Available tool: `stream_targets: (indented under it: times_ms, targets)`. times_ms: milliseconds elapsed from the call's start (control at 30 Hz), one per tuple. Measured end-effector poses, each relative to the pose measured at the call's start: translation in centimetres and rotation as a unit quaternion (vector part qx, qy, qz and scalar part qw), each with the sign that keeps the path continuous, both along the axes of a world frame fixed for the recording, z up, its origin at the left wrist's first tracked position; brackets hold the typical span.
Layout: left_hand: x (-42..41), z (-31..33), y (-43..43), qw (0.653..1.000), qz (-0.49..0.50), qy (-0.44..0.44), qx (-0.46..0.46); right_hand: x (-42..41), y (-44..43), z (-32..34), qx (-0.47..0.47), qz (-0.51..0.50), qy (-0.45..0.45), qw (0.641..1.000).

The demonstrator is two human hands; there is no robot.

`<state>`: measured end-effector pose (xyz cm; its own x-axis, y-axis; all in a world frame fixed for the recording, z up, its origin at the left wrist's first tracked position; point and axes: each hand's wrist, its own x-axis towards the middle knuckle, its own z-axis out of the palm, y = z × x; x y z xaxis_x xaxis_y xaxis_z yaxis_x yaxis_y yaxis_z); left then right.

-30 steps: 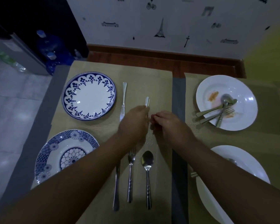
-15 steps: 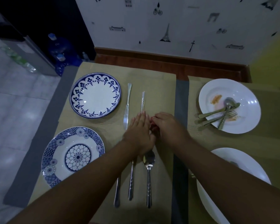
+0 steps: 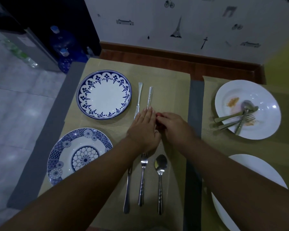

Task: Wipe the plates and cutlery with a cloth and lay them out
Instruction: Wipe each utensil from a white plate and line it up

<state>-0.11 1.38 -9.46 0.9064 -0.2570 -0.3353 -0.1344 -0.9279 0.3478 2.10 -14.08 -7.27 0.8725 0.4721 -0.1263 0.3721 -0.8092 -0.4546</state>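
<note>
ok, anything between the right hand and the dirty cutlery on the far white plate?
Nothing visible. Between the right hand and the cutlery on the far white plate lie only bare placemat and the grey table strip.

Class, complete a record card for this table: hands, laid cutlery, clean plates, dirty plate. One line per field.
Left hand: flat, fingers straight, lying on a utensil whose handle sticks out
Right hand: fingers curled beside the left; contents unclear
Laid cutlery: far knife, near knife, fork, spoon
Clean plates: flower-rimmed plate behind rosette plate, left placemat
Dirty plate: white plate, stained, holding piled cutlery
</note>
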Motion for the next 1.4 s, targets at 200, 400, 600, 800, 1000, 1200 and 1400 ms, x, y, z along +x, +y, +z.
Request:
stream_targets:
  times_ms: [200, 400, 600, 800, 1000, 1200, 1400]
  targets:
    - [-1.3, 1.9, -1.2, 1.000, -0.022, -0.015, 0.004, -1.1, -2.2, 1.6, 0.005, -0.010, -0.014, 1.000]
    - [-4.9, 4.9, -6.6, 0.997, -0.063, -0.035, -0.033, -5.1, -8.0, 3.5, 0.044, -0.041, -0.064, 0.996]
    - [-9.1, 6.7, -12.9, 0.989, -0.124, -0.028, -0.078, -11.3, -14.7, 5.7, 0.116, -0.126, -0.057, 0.984]
    - [-11.6, 5.7, -17.5, 0.987, -0.133, 0.042, -0.086, -16.6, -20.6, 5.1, 0.106, -0.220, -0.035, 0.969]
    - [-12.5, 5.0, -18.7, 0.983, -0.057, 0.075, -0.155, -19.6, -22.7, 4.4, 0.090, -0.226, -0.042, 0.969]
    - [-12.3, 5.4, -18.5, 0.978, 0.045, 0.059, -0.193, -20.7, -23.0, 3.6, 0.073, -0.236, -0.024, 0.969]
    - [-12.2, 6.9, -17.5, 0.969, 0.130, 0.158, -0.142, -20.4, -22.4, 3.9, 0.105, -0.226, -0.014, 0.968]
